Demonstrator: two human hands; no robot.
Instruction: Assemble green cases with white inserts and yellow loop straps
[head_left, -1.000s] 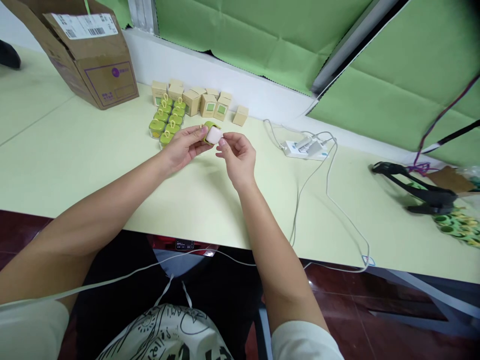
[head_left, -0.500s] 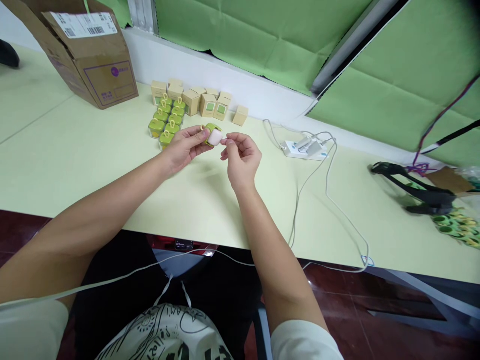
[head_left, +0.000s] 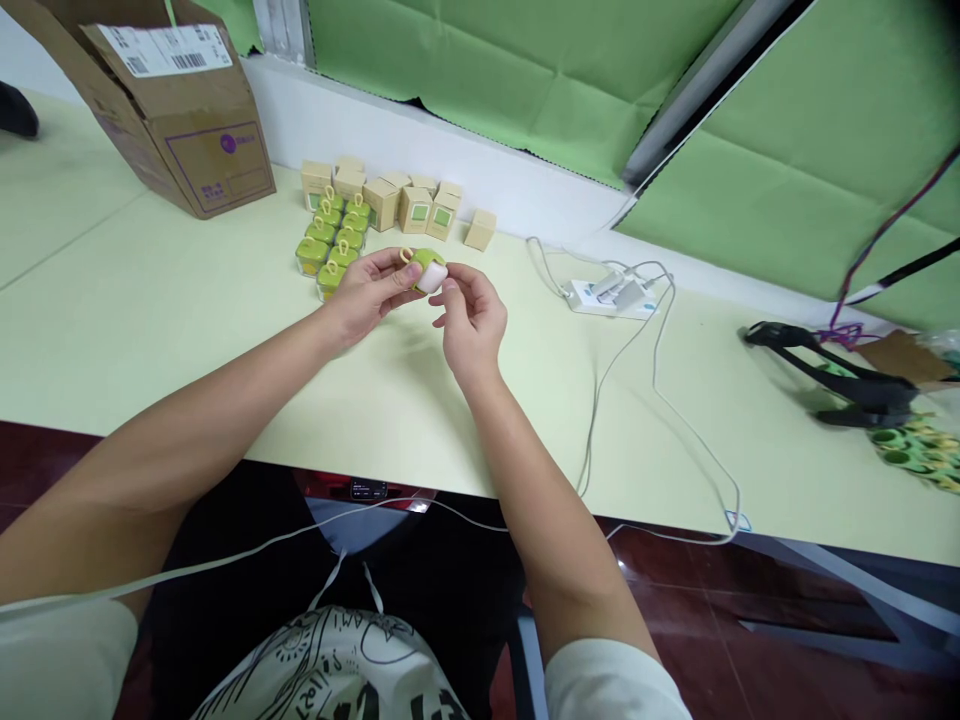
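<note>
Green case (head_left: 428, 258) pinched in L hand (head_left: 369, 297).

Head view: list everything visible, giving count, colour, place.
Held item: one, green and pale pink, centre
Containers: several, green lids, left of centre
Small boxes: several, tan, upper centre
Cardboard box: one, brown, upper left
Power strip: one, white, right of centre
Cables: several, mostly white, mainly right
Curved object: one, black, far right
Loose pieces: many, green, far right
Sheets: several, green, along top
Tabletop: one, pale green, centre
Screen: one, dark, lower centre
Shirt: one, printed white, bottom
Left hand: one, bare, gripping held item
Right hand: one, bare, beside held item
</note>
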